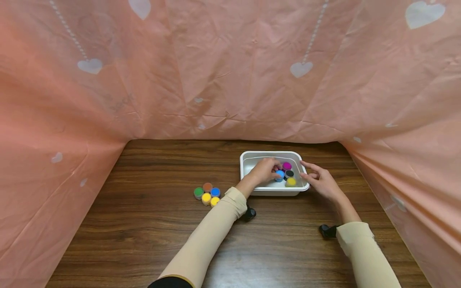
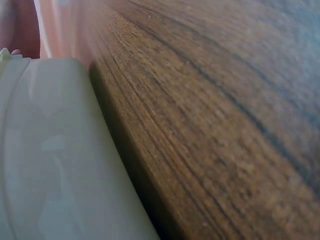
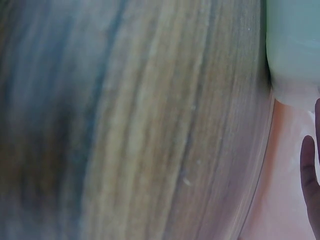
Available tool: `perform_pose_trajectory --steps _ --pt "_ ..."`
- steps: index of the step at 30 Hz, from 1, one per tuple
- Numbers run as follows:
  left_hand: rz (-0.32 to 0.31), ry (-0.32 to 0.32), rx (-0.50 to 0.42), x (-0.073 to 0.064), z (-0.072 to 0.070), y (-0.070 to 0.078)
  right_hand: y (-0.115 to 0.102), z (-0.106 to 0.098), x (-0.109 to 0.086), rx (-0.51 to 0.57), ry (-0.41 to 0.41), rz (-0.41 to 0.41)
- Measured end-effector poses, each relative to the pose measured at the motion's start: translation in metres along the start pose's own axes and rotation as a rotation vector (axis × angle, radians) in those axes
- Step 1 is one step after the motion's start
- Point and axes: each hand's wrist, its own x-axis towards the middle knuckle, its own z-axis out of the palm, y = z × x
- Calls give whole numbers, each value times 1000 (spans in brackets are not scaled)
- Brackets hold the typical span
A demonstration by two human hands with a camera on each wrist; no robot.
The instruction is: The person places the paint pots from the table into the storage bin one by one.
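A white plastic tray point(image 1: 277, 192) stands on the table, its outer wall also visible in both wrist views. Reaching inside it, my left hand point(image 1: 264, 171) pinches a small light-blue paint pot point(image 1: 279, 176) between thumb and fingers. Close beside that pot are a magenta pot point(image 1: 287, 166), a black pot point(image 1: 289, 174) and a yellow pot point(image 1: 291, 183). My right hand point(image 1: 323, 183) is at the tray's right end, fingers extended and fingertips right at the rim. Part of its fingers point(image 3: 308, 160) shows in the right wrist view.
Left of the tray, several pots cluster on the wooden table point(image 1: 151, 232): a green pot point(image 1: 199, 193), a brown pot point(image 1: 207, 187), a blue pot point(image 1: 215, 192) and two yellow ones, partly beside the left sleeve point(image 1: 212, 228). A pink curtain point(image 1: 230, 80) encloses the back and sides.
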Motion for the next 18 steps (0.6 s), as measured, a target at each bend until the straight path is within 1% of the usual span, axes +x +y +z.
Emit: perform_pose_trajectory --steps 5,10,14,18 --pt "-15 4 -5 0 1 -1 0 1 0 0 0 -1" --pt "-17 11 -38 -1 -1 -2 -2 1 0 6 -6 6" --pt "-7 18 -65 -2 -8 -1 -3 1 -1 7 -11 10" --pt "22 35 -85 -6 -22 2 -4 1 -3 -1 -9 6"
